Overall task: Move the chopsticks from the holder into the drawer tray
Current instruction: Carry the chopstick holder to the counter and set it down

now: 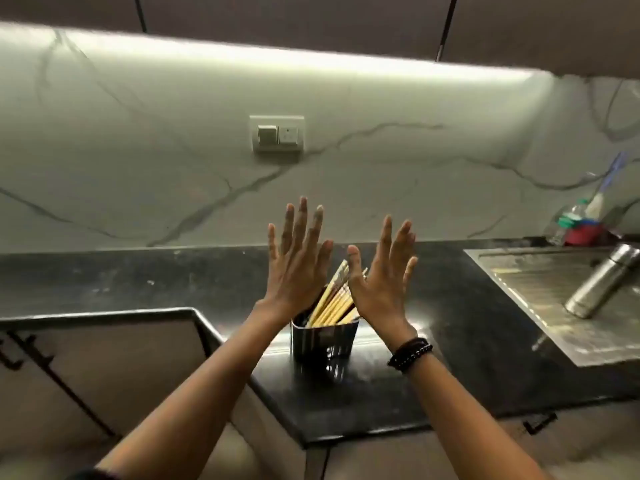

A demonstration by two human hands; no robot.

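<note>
Wooden chopsticks [334,301] stand in a shiny metal holder [323,339] on the dark counter [433,341], leaning with tips up-right. Left hand [298,268] and right hand [381,282] hover above, fingers spread, grasping nothing.

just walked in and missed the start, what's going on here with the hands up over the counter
A person holds the left hand and right hand up with fingers straight and spread, gripping nothing. Just below them a metal holder stands on the black counter, with the wooden chopsticks leaning inside it, none taken out yet. No open drawer or tray is in view. Off to the right, a steel bottle lies tilted in the sink.
</note>
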